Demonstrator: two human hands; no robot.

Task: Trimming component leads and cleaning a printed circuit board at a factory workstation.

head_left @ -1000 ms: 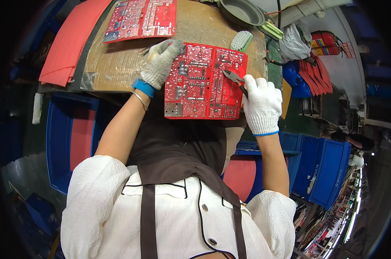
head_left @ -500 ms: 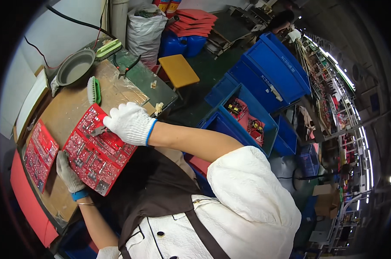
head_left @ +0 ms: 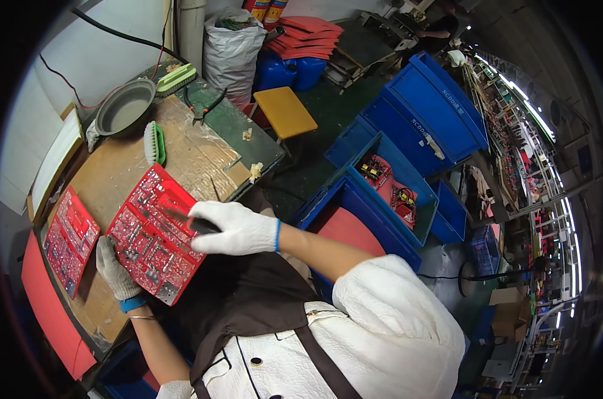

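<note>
A red circuit board panel (head_left: pixel 148 243), solder side up, is held tilted over the workbench. Its left edge is gripped by my left hand (head_left: pixel 115 269), in a greyish-white knit glove. My right hand (head_left: pixel 238 227), in a white glove with a blue cuff, is closed round a dark-handled tool (head_left: pixel 203 225). The tool's thin, blurred tip lies over the upper right part of the board; I cannot tell whether it touches or what kind it is. A second red board panel (head_left: pixel 72 239) lies to the left of my left hand.
On the bench (head_left: pixel 102 179) are a green brush (head_left: pixel 155 143), another brush (head_left: pixel 176 80), a grey bowl (head_left: pixel 126 106) and orange-handled cutters (head_left: pixel 201 110). A yellow stool (head_left: pixel 285 112) stands beyond. At right, blue crates (head_left: pixel 408 113) stand near a bin (head_left: pixel 381 174) holding boards.
My right hand has moved right and down, away from the board's top edge, turning so the tool's dark handle shows. My left hand keeps hold of the board. The whole view has shifted slightly.
</note>
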